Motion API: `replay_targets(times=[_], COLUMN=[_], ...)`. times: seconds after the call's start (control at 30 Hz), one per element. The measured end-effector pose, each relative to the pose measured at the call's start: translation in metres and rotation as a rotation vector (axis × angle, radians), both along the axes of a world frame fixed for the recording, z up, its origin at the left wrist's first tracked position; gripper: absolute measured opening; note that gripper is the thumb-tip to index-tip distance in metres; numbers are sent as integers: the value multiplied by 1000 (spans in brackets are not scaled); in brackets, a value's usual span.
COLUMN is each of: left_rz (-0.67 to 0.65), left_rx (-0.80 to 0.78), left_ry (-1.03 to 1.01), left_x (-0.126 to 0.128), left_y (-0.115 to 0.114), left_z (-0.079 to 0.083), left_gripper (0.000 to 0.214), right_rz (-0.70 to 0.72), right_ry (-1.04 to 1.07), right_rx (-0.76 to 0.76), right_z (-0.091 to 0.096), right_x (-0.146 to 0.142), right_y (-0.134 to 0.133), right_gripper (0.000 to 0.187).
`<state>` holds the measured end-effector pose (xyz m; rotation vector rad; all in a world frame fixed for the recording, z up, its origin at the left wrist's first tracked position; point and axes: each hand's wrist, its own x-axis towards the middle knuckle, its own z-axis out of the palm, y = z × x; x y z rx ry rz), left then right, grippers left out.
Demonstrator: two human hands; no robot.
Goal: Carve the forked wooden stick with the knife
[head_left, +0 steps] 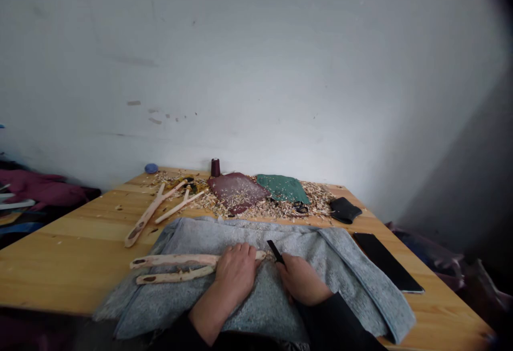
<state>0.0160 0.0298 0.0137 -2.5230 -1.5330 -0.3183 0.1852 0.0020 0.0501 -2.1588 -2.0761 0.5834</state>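
A peeled, forked branch (176, 259) lies on a grey cloth (188, 233), its two prongs pointing left. My left hand (237, 271) is wrapped over it near where the prongs meet, which the hand hides. The branch's pale tip comes out to the right of the fingers. My right hand (301, 280) grips a knife (274, 250) with a dark, narrow blade tilted up and to the left. The blade is close to the branch's tip; whether they touch I cannot tell. Fine shavings lie around that tip.
Two more peeled forked sticks (150, 212) rest on the wooden table (72, 255). Wood shavings (320, 201), a maroon cloth (236, 190), a green cloth (282, 186) and a thread spool (215, 167) are at the back. A black pouch (345, 210) and a flat black tablet (388, 262) lie right.
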Motion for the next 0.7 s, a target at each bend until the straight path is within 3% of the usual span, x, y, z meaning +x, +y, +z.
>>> replay_targets(times=[0.7], left_rz=[12], left_rx=[-42], left_ry=[5], left_x=[0], left_y=[2], left_z=[3], left_gripper=[23], right_rz=[109], right_ry=[-87], right_rx=[-35], right_z=[-4], right_x=[-8], right_y=[2], right_gripper=[36])
